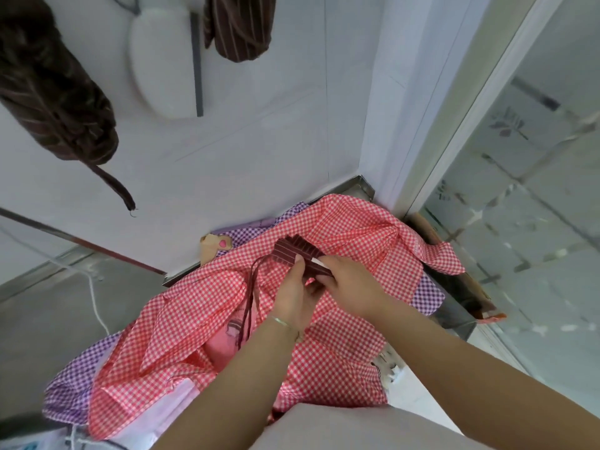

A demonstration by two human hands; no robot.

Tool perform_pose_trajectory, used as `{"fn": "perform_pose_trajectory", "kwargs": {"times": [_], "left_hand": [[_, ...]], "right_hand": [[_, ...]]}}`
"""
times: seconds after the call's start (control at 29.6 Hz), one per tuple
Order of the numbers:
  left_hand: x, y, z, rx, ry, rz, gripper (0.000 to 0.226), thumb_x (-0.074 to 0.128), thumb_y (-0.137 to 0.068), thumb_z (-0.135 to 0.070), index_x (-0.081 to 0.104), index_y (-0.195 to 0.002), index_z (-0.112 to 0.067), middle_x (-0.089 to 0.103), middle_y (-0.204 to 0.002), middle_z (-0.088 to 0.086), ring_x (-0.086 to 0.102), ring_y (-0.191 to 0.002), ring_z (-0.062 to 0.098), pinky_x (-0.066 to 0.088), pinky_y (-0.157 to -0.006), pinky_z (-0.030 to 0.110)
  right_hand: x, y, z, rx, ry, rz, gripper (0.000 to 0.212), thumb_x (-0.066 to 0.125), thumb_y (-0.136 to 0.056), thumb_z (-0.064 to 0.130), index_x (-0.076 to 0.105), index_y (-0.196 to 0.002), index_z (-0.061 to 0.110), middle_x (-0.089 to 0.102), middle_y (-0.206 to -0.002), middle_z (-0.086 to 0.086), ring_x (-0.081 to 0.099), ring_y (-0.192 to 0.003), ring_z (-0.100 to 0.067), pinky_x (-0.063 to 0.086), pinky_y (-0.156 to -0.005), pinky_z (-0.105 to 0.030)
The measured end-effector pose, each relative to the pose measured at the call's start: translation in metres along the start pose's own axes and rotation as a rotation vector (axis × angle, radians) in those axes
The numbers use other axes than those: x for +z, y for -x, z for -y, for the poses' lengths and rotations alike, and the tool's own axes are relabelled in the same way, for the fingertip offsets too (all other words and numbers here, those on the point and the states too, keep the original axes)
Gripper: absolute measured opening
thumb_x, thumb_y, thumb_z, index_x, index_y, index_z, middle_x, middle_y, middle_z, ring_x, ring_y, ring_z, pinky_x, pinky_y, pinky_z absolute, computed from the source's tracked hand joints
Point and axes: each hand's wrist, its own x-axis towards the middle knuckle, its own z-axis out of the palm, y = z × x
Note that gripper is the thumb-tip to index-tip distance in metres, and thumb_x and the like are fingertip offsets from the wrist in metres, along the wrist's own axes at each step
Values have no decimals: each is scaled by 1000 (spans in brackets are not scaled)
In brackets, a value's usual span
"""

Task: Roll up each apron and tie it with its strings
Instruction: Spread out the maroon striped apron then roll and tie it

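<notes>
Both hands are up over the bench (363, 186) now, working a small brown striped roll (297, 253); the left hand (293, 295) has its grip closed on the near end, thumb on top and fingers curled beneath; the right hand (352, 282) pinches the far end of the same roll, fingers folded round it, a sliver of white showing at its fingertips; the roll sits in the air just above the red gingham apron (324, 362), which lies spread and rumpled across the bench; two thin brown strings (251, 287) hang loose from the roll, trailing down over the red cloth past the left wrist; a thin bracelet (282, 321) rings that wrist; under the red one a purple gingham apron (69, 391) pokes out at the near left and again at the far edge and right side; on the wall above, two brown striped bundles hang, one at left (55, 92) and one at top centre (240, 26); a white board (159, 60) hangs between them.
</notes>
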Motion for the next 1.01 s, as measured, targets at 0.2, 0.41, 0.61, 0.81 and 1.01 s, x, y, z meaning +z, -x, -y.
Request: {"fn": "perform_pose_trajectory", "kwargs": {"times": [0.2,0.41,0.61,0.81,1.01], "left_hand": [[15,23,-34,217,-12,112,42,53,-96,-31,57,-126,-2,65,-122,16,62,-114,26,50,-97,38],[32,53,-56,390,10,68,27,65,-89,-17,64,-112,-3,70,-101,13,67,-97,28,56,-81,39],[37,76,-72,585,-36,47,12,64,-91,-20,68,-103,-18,75,-95,3,72,-89,18,57,-70,26],[29,89,-56,840,-621,30,36,45,-101,-27,38,-137,-26,56,-116,-16,51,-98,-24,39,-84,0],[3,86,-57,946,-955,151,61,26,-98,-50,4,-153,-35,24,-157,-9,24,-141,0,23,-118,29]], "right_hand": [[-45,-5,32,200,-626,117,23,46,-101,26,63,-114,16,71,-102,-7,67,-94,-25,53,-87,-39],[-56,1,69,383,-1156,43,29,41,-103,26,68,-96,19,73,-90,-4,70,-82,-18,56,-79,-33],[-50,0,101,354,-1257,-18,37,27,-105,39,61,-110,27,71,-94,8,68,-86,-6,56,-76,-22],[-40,-8,127,352,-1439,-319,46,28,-102,45,64,-111,18,70,-109,-1,65,-105,-15,47,-94,-28],[-50,-5,131,551,-1522,-241,60,30,-96,63,69,-109,19,74,-104,-5,66,-102,-22,50,-90,-35]]}}
